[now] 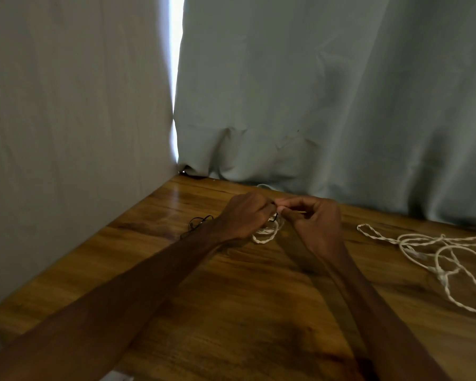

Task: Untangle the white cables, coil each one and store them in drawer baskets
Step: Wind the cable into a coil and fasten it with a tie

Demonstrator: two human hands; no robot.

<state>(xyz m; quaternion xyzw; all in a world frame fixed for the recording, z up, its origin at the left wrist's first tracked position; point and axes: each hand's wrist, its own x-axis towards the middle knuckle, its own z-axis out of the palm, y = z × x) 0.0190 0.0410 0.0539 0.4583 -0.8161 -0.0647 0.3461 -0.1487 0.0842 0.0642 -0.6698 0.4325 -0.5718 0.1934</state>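
A small coil of white cable (265, 234) hangs below my left hand (245, 217), whose fingers grip its upper part. My right hand (315, 220) meets the left one just above the coil, fingers curled and pinching something thin there, perhaps a dark tie around the coil. Most of the coil is hidden by both hands. A loose tangle of white cable (437, 251) lies on the wooden table (231, 312) at the right, running off the frame edge.
A thin black wire loop (199, 222) lies on the table left of my left wrist. Grey-green curtains (327, 92) hang along the table's back and left sides. A bit of white cable (263, 186) peeks from under the back curtain.
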